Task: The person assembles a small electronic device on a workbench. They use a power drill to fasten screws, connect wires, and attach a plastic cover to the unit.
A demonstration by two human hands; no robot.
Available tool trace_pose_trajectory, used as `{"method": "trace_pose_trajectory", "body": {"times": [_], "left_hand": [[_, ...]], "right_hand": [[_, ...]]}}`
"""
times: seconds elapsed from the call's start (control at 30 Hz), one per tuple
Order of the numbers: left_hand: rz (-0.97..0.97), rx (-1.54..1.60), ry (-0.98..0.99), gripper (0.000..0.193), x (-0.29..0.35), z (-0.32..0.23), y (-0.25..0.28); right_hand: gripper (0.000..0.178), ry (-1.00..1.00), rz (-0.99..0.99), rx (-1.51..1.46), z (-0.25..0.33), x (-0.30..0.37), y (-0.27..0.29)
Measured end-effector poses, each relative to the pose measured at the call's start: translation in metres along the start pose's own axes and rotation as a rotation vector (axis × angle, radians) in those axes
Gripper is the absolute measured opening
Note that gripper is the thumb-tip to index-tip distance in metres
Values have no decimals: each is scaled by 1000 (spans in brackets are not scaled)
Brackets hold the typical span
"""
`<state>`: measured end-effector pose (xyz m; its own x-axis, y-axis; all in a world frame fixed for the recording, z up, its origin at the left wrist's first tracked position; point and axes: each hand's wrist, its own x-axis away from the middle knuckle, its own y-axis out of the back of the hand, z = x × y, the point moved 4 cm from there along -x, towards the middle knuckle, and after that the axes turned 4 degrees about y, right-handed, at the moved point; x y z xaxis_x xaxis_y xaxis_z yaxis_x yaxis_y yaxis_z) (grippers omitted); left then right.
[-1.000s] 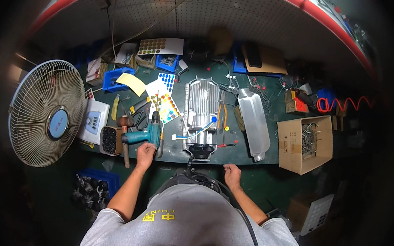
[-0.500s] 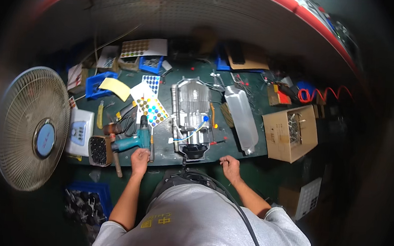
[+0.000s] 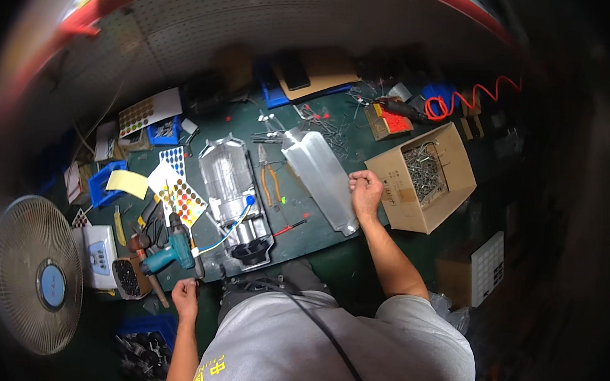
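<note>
My right hand (image 3: 367,194), its fingers curled in, is above the right edge of a long silver metal cover (image 3: 320,177), beside a cardboard box (image 3: 425,207). Whether it touches the cover I cannot tell. My left hand (image 3: 184,298) is closed just off the table's front edge, below a teal power drill (image 3: 169,255); anything inside either hand is hidden. Between them lies an open silver metal housing (image 3: 223,177) with a black fan (image 3: 250,251) at its near end and a blue and white wire across it. Orange-handled pliers (image 3: 268,180) lie between housing and cover.
Long screws (image 3: 424,175) fill part of the cardboard box. A desk fan (image 3: 33,276) and a white device (image 3: 98,256) stand at left, with a hammer (image 3: 154,286) near the edge. Sticker sheets (image 3: 182,199), blue bins (image 3: 108,182) and a coiled red hose (image 3: 469,103) lie farther back.
The view has swung right. My right hand has moved forward and right from the table edge to the cover's right side. My left hand has drawn back below the drill. The pliers now show fully.
</note>
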<state>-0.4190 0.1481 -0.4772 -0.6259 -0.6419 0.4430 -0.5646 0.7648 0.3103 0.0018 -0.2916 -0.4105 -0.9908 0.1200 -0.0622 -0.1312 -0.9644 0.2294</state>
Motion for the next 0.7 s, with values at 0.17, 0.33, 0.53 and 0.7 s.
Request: {"method": "trace_pose_trajectory", "body": {"times": [0.17, 0.33, 0.53, 0.7], "left_hand": [[2, -136, 24, 13, 25, -23, -28], [13, -65, 144, 12, 41, -9, -41], [14, -67, 173, 16, 66, -10, -47], [17, -39, 183, 16, 76, -14, -56]], "right_hand": [[16, 188, 118, 329, -60, -65, 3], [18, 113, 196, 660, -100, -124, -21], [12, 75, 236, 863, -118, -149, -49], [10, 33, 250, 701, -113, -141, -37]]}}
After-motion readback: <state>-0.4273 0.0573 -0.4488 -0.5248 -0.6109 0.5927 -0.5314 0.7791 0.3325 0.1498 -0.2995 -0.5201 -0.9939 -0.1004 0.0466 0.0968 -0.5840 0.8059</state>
